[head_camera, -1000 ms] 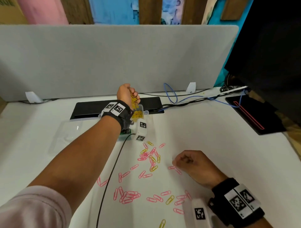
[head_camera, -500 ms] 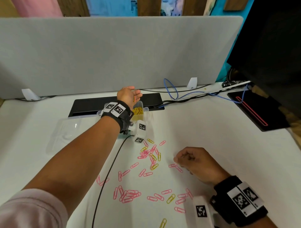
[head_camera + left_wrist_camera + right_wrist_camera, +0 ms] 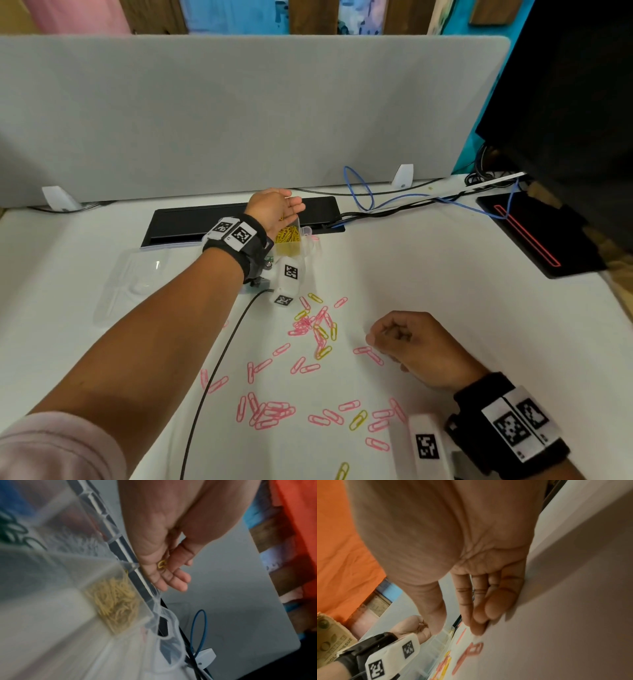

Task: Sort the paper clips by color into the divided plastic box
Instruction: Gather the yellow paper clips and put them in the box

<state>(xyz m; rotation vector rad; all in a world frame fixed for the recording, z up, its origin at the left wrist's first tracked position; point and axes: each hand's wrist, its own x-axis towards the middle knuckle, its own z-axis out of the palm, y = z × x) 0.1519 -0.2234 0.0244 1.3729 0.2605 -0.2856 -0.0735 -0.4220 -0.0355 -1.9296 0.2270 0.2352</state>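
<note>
My left hand (image 3: 289, 205) hovers over the yellow compartment of the clear divided box (image 3: 310, 245), its fingers straight. In the left wrist view one yellow clip (image 3: 162, 564) still lies on the fingers of that hand (image 3: 171, 578), above the pile of yellow clips (image 3: 115, 601) in the compartment. Pink clips (image 3: 270, 413) and a few yellow clips (image 3: 358, 419) are scattered on the white table. My right hand (image 3: 387, 339) rests on the table with loosely curled fingers and holds nothing. Its fingertips (image 3: 476, 630) are beside a pair of pink clips (image 3: 369, 352).
The box's clear lid (image 3: 137, 274) lies open to the left. A black cable (image 3: 212, 377) runs under my left forearm. Behind the box are a black cable tray (image 3: 191, 219), a blue wire (image 3: 359, 188) and a grey divider (image 3: 239, 120). A black pad (image 3: 534, 236) lies far right.
My left hand, curled round a bunch of yellow clips above the box, has spread its fingers and the clips have dropped into the compartment. The right hand has stayed put.
</note>
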